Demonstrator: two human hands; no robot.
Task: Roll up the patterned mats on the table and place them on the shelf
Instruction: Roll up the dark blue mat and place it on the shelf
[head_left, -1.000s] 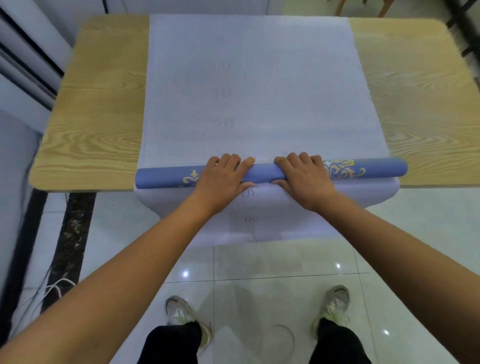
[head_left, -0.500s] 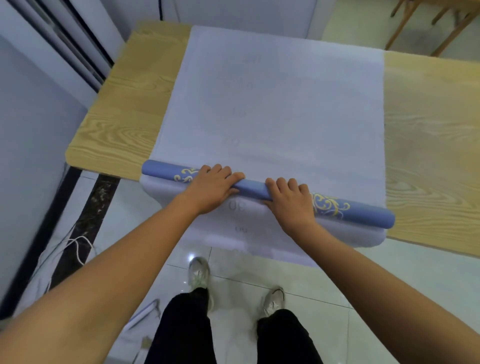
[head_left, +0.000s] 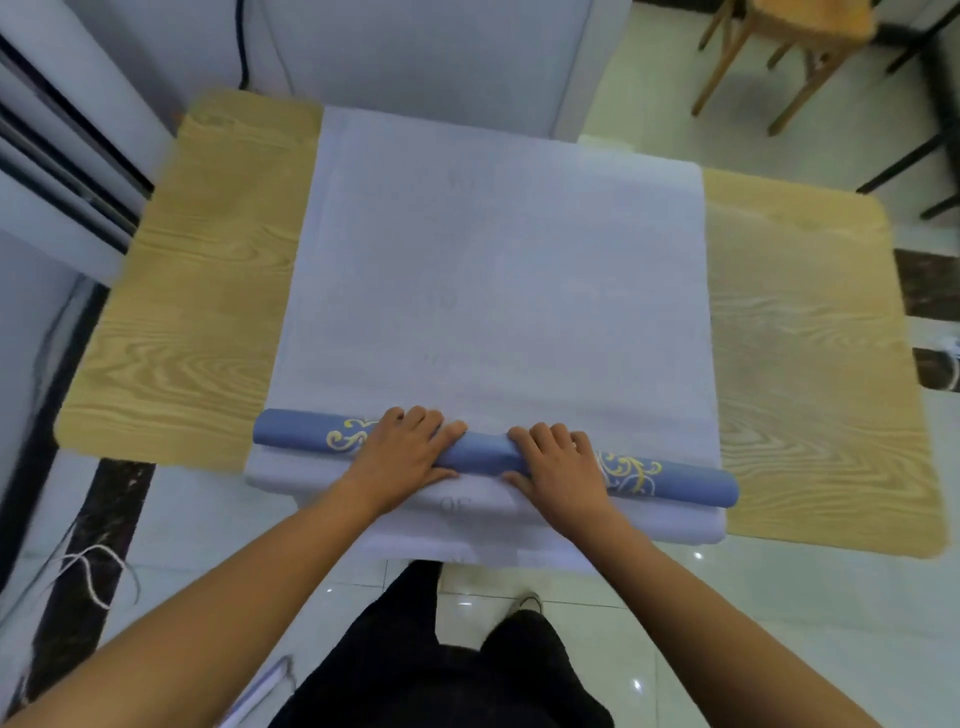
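Apparently soft cylindrical roll (head_left: 483, 454), gripped: left hand (head_left: 402, 452), right hand (head_left: 558, 470).

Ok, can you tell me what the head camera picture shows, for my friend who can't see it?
A person's left hand and right hand grip a blue roll with gold swirls, side by side, at the near edge of a wooden table. The roll is the start of a pale mat, which lies flat across the table beyond it.

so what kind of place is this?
Probably a room in a home or small office, hard to say which: a wood-grain table with a partly rolled mat, glossy tiled floor, and a wooden stool beyond.
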